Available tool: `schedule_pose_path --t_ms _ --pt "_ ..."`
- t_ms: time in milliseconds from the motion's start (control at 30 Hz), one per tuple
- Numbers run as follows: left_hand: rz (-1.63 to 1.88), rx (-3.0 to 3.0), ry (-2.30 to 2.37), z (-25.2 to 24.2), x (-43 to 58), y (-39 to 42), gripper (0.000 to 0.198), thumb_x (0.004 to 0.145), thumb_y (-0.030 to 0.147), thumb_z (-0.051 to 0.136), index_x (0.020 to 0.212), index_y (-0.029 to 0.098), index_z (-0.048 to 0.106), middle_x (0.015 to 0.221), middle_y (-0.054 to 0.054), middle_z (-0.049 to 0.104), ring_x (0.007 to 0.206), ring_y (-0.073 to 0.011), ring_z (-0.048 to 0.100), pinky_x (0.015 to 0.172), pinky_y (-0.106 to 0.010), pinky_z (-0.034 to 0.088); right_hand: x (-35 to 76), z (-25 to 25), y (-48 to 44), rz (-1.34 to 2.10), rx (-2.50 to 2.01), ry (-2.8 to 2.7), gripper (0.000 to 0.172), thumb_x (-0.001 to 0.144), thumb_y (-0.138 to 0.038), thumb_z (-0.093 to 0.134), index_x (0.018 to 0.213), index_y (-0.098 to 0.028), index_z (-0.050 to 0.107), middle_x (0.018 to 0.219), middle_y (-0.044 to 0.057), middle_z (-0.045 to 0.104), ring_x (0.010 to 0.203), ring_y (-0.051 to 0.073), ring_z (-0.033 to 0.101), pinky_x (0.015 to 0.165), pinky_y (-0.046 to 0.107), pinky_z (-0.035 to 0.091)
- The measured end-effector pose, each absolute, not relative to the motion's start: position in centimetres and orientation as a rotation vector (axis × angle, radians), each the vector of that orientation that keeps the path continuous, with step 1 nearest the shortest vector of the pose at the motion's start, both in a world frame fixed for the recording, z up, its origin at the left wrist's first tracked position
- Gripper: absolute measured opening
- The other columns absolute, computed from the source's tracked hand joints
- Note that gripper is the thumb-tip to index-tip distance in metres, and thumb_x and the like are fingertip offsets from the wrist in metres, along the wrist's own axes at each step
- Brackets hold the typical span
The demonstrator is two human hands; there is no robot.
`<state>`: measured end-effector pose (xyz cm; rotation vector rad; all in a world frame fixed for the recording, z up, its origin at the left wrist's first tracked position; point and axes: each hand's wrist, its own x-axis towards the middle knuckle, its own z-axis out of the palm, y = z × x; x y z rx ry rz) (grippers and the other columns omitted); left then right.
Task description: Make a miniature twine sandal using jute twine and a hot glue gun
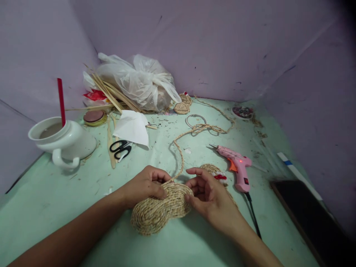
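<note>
A flat sole-shaped piece of coiled jute rope [158, 209] lies on the pale green surface [69, 207] in front of me. My left hand [144, 185] presses on its upper left edge with the fingers curled round the rope. My right hand [207, 194] pinches its right end, fingers bent. A loose strand of jute rope [180, 155] runs from the piece away toward the back. Behind my right hand lies a second coiled rope piece [213, 170] with a small red trim.
A pink glue gun [236, 165] with a lit red light lies right of the hands, cord trailing toward me. Black scissors [121, 149], white paper [132, 128], a white cup [62, 141], sticks and a plastic bag [139, 81] lie at left and back. A dark board [308, 215] sits right.
</note>
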<state>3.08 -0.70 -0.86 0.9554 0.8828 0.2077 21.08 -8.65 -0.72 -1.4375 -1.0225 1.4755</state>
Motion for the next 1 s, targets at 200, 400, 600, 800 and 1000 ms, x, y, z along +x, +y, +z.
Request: schedule_pose_path --t_ms 200,400,600,800,1000 --pt "0.215 0.952 0.897 -0.7 3.1 -0.8 0.027 0.045 0.011 0.065 0.071 0.014 0.070 0.064 0.002 0.066 0.059 -0.0131 0.055 0.056 -0.023 0.042 21.1 -0.6 -8.7 1.479 -1.422 -1.030 0.045 0.067 -0.020 0.064 0.107 -0.021 0.043 0.082 0.000 0.056 0.068 0.013 0.053 0.058 0.027 0.043" --pt "0.221 0.945 0.892 -0.5 3.2 -0.8 0.026 0.045 0.012 0.065 0.071 0.014 0.070 0.063 0.002 0.065 0.058 -0.0126 0.055 0.056 -0.023 0.041 21.1 -0.5 -8.8 1.478 -1.429 -1.010 0.046 0.066 -0.020 0.065 0.107 -0.022 0.045 0.082 0.001 0.056 0.070 0.014 0.054 0.059 0.027 0.045" --pt "0.296 0.882 0.900 -0.7 3.2 -1.1 0.026 0.046 0.012 0.067 0.072 0.014 0.068 0.063 0.001 0.066 0.058 -0.0129 0.057 0.056 -0.023 0.043 21.1 -0.3 -8.7 1.445 -1.415 -0.928 0.046 0.065 -0.025 0.070 0.105 -0.021 0.047 0.085 0.003 0.060 0.074 0.016 0.058 0.063 0.029 0.047" --pt "0.483 0.912 0.803 -0.5 3.5 -2.1 0.032 0.056 0.021 0.076 0.086 0.014 0.067 0.075 -0.003 0.068 0.071 -0.0165 0.062 0.069 -0.028 0.048 20.9 -1.0 -8.7 1.581 -1.250 -0.767 0.050 0.065 -0.031 0.076 0.107 -0.022 0.051 0.097 0.006 0.068 0.090 0.021 0.064 0.081 0.036 0.048" --pt "0.327 1.213 0.915 1.1 2.9 -1.0 0.041 0.071 0.047 0.064 0.087 0.010 0.067 0.060 -0.001 0.060 0.052 -0.0107 0.051 0.048 -0.021 0.040 20.1 -1.2 -8.9 1.568 -1.272 -0.730 0.041 0.062 -0.032 0.078 0.096 -0.019 0.061 0.090 0.007 0.069 0.085 0.024 0.065 0.078 0.036 0.049"
